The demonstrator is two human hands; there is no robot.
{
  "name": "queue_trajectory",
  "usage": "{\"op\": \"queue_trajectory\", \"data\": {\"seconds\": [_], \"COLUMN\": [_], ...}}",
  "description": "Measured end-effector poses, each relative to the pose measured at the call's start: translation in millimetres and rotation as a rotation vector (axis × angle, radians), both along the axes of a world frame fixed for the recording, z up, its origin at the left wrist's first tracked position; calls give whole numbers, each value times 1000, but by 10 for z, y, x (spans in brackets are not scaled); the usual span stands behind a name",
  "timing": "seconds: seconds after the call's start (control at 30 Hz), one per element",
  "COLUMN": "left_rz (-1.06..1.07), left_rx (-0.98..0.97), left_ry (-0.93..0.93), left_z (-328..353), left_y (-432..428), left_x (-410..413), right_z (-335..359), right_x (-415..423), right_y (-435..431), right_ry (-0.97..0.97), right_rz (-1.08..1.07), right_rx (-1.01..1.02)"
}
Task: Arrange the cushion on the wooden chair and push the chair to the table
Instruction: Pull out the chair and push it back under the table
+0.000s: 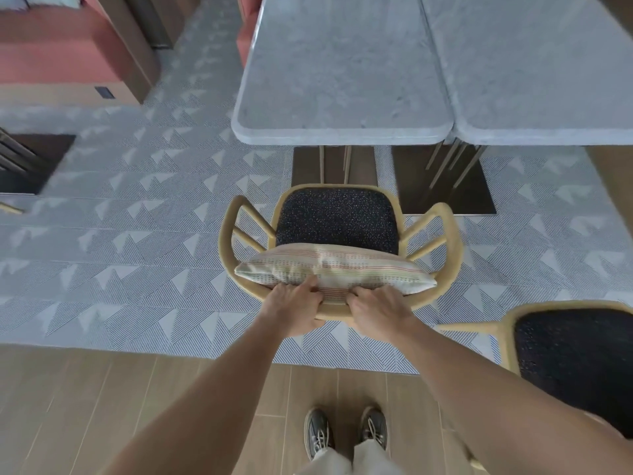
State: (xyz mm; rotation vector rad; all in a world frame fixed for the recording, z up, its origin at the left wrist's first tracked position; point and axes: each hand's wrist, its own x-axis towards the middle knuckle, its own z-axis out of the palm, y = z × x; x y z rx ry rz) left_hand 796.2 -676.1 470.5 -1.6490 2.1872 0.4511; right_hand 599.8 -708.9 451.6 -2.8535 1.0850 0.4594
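Both hands on the chair (226,234), side by side at the middle of the back rail (335,309), with a small gap between them.
- Left hand (291,303): fingers wrapped over the rail, thumb and forefinger reach forward and touch the cushion's lower edge.
- Right hand (380,308): curled over the rail, knuckles up, fingertips tucked in against the cushion. I can't tell how far they go under it.
- Cushion (342,265): striped, pale, standing on its long edge at the rear of the seat (337,217), leaning against the backrest. It spans almost the full width between the arms, right corner poking out past the frame. The front part of the dark speckled seat is uncovered.
- Chair faces the table (342,80), roughly centred on it. From my view the seat front sits over the near edge of the base plate (308,166), near the tabletop edge but not under it.
- Chair stands on the patterned rug (137,252). I'm on the wood floor (102,406) just behind it, shoes (317,430) at the bottom of the view.

Also in view: second table (548,80) butted up on the right, second chair (500,330) at lower right with no cushion on its seat, red bench (51,46) top left. Edges of the view are blurred.
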Motion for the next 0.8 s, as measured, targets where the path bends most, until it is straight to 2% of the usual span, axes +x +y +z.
{"op": "queue_trajectory", "data": {"seconds": [0.4,0.6,0.73,0.8], "left_rz": [-10,-27,40,189], "left_rx": [-5,-68,-95,-116], "left_ry": [-10,6,155,426], "left_z": [10,-64,-70,63], "left_y": [174,186,249,318], "left_x": [49,96,206,243], "right_z": [-1,-38,35,200], "right_x": [91,46,-48,-161], "right_y": [188,213,248,312], "right_ry": [20,-33,-209,-406], "right_rz": [-35,-15,-79,-149], "right_rx": [14,-73,11,154]}}
